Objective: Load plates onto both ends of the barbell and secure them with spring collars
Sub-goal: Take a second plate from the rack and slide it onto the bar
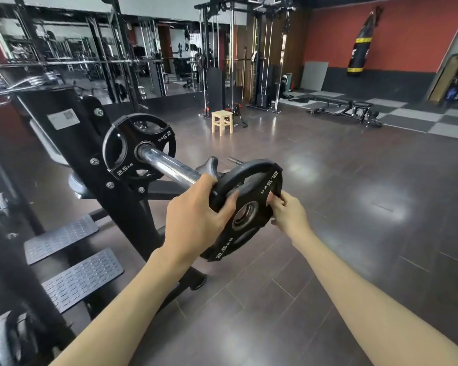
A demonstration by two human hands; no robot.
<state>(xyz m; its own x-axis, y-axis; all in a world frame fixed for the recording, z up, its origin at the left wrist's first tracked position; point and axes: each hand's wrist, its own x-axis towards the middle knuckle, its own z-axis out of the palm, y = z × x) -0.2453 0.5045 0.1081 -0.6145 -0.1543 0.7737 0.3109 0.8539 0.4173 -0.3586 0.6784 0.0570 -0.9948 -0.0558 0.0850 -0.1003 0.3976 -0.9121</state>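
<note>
A chrome barbell sleeve (pixel 167 165) juts toward me from the black rack upright (pixel 90 143). One black 2.5 kg plate (pixel 139 146) sits far in on the sleeve, against the rack. I hold a second black 2.5 kg plate (pixel 246 207) at the sleeve's near end, tilted, its centre hole below and right of the sleeve tip. My left hand (pixel 196 215) grips the plate's left rim, my right hand (pixel 288 212) its right rim. A black collar-like piece (pixel 210 166) shows just behind the held plate. The sleeve's tip is hidden by my left hand.
Two black ribbed footplates (pixel 72 257) lie low at the left by the rack base. A small wooden stool (pixel 222 122) stands on the dark floor ahead. A flat bench (pixel 347 108) and cable machine (pixel 265 62) are at the back, a punching bag (pixel 362 40) on the red wall.
</note>
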